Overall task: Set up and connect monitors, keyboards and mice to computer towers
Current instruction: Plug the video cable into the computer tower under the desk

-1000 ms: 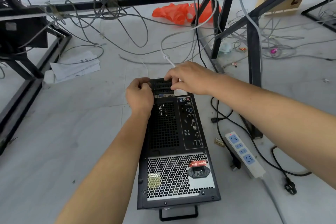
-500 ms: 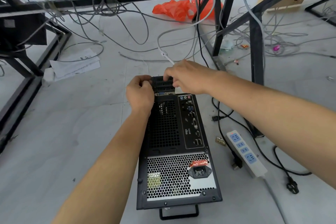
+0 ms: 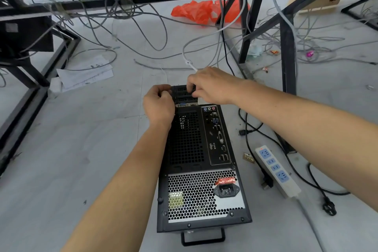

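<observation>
A black computer tower [image 3: 196, 161] lies on the grey floor with its rear panel facing up. My left hand [image 3: 158, 105] grips the tower's far left edge by the expansion slots, fingers curled. My right hand [image 3: 212, 86] holds a white cable connector [image 3: 201, 100] against the slot area at the far end. Its white cable [image 3: 189, 62] runs up and away behind my hand. The rear panel's port strip [image 3: 216, 135] and the power socket [image 3: 226, 190] are uncovered.
A white power strip [image 3: 276, 170] lies right of the tower, with black cords and a loose plug [image 3: 329, 208]. Black metal desk frames [image 3: 288, 63] stand at right, left and behind. Grey cables sprawl over the floor. Papers [image 3: 86, 73] lie at left, an orange bag [image 3: 196, 11] beyond.
Both hands stay at the tower's far end. My right hand has shifted slightly left over the slots with the white connector; the view has drifted a little.
</observation>
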Demonstrator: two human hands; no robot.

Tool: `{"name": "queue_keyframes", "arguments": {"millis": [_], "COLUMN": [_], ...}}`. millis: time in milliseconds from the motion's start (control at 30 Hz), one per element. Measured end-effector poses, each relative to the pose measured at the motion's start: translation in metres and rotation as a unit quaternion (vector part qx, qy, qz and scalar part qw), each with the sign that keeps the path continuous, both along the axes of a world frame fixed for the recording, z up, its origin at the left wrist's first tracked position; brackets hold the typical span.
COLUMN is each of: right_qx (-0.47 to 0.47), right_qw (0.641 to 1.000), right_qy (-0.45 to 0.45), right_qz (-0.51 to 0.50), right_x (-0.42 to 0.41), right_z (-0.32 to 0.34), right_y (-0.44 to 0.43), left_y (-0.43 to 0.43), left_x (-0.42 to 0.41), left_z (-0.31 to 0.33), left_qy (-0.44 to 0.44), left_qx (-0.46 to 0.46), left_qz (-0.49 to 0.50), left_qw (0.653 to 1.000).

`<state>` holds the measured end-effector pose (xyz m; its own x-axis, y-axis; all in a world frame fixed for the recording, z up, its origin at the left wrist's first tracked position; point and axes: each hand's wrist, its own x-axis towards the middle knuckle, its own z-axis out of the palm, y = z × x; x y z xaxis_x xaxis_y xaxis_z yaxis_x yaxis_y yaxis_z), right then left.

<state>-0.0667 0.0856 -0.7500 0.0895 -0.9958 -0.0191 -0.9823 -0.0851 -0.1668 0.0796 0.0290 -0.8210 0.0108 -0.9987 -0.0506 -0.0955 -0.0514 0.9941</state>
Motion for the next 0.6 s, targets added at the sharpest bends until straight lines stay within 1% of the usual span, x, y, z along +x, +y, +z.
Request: {"name": "queue_keyframes", "arguments": {"millis": [167,400,467,600], "right_qx": [-0.036,-0.033,-0.031,-0.022], "right_qw": [0.998,0.997,0.997,0.999], "right_qy": [-0.043,-0.067,-0.063,-0.023], "right_qz": [-0.001,-0.012,-0.015,-0.008], "right_x": [-0.005,-0.008,-0.007,-0.004], "right_z": [-0.006,-0.002,-0.003,-0.004], "right_y": [0.009,0.008,0.004,-0.003], "left_y": [-0.001,-0.002,-0.004,-0.004], "left_x": [-0.001,-0.002,-0.003,-0.003], "left_z": [-0.001,-0.001,-0.001,-0.001], "left_qy": [-0.01,0.012,0.012,0.004], "left_qx": [-0.006,-0.002,-0.001,-0.003], "left_qz": [0.007,0.021,0.017,0.018], "left_qw": [1.0,1.0,1.0,1.0]}}
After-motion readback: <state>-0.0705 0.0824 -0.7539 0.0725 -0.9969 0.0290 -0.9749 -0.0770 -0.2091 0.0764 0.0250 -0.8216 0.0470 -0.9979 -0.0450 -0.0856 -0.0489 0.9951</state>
